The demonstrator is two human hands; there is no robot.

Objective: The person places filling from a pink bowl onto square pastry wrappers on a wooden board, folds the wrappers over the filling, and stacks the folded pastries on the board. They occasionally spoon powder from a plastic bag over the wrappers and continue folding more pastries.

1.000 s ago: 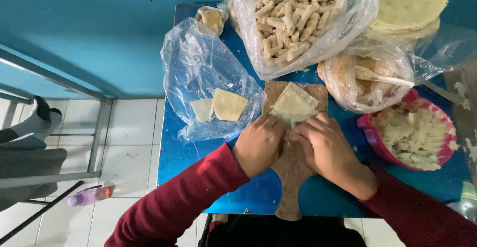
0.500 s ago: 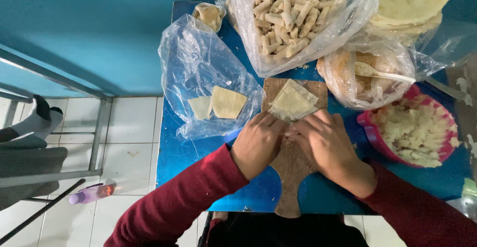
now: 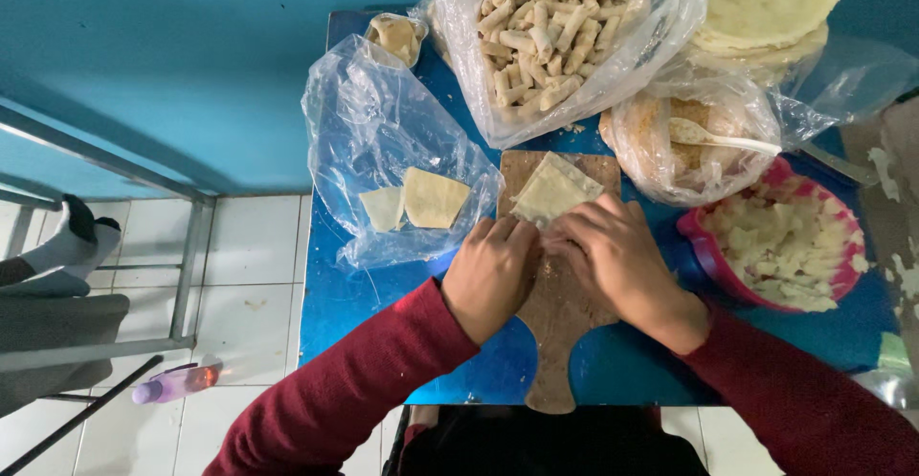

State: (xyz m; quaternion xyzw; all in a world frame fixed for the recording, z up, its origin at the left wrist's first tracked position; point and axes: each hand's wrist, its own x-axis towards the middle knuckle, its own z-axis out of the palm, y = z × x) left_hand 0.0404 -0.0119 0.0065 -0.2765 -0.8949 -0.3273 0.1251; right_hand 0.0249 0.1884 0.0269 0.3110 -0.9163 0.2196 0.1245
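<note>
Landmark: wooden board [image 3: 560, 304], flat on the blue worktop [image 3: 330, 294], handle toward the person.

Step in hand, as judged: the near end of a pale wrapper [image 3: 553, 187] is being folded or rolled over a filling. The wrapper lies on the far half of the board, one corner pointing away. The left hand [image 3: 490, 275] and right hand [image 3: 613, 256] are set side by side on the board's middle, knuckles up, touching each other. The fingers [image 3: 574, 232] are curled down and pressed onto the wrapper's near edge; they are closed on it rather than spread. The filling itself is hidden under the hands.

Next move, as judged: an even forward roll is called for, with both hands kept level so the sheet is not torn, and with the side corners tucked in before the far corner is reached.

Around the board: left of it, two cut wrapper pieces [image 3: 421, 199] in a clear bag; beyond it, a bag of finished rolls [image 3: 536, 36]; beyond and to the right, a bag with a spoon [image 3: 718, 136] and a stack of round sheets [image 3: 766, 7]; right of it, a pink bowl [image 3: 704, 256] of pale filling.

Against the frame half a second earlier: little change is noted. The hands are held at the same spot; the wrapper's far corner is unmoved.
</note>
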